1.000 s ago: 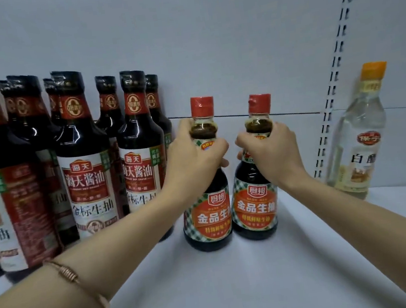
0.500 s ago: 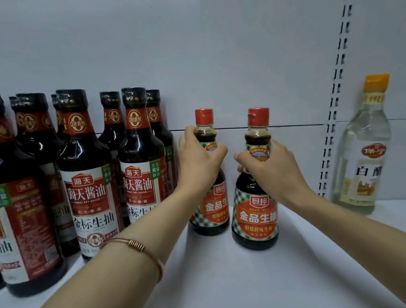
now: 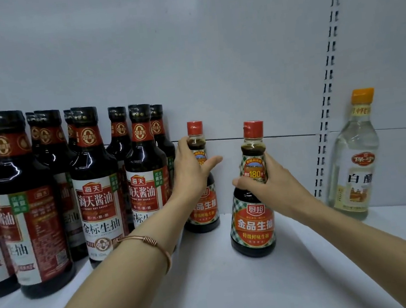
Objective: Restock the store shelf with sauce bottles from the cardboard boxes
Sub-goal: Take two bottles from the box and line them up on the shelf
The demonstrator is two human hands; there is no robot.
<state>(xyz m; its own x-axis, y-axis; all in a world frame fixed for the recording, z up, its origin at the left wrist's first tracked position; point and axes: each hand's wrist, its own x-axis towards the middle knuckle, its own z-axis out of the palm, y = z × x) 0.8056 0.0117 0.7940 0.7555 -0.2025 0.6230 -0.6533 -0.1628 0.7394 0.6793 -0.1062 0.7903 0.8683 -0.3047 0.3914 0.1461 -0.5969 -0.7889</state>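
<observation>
Two 金品生抽 bottles, left hand, right hand gripping

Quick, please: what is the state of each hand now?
Left hand: holds the rear red-capped dark sauce bottle at the neck.
Right hand: holds the front red-capped dark sauce bottle.

Two dark sauce bottles carry red caps and green-checked orange labels; the taller bottles wear red-and-white labels; the clear vinegar bottle has an orange cap.
</observation>
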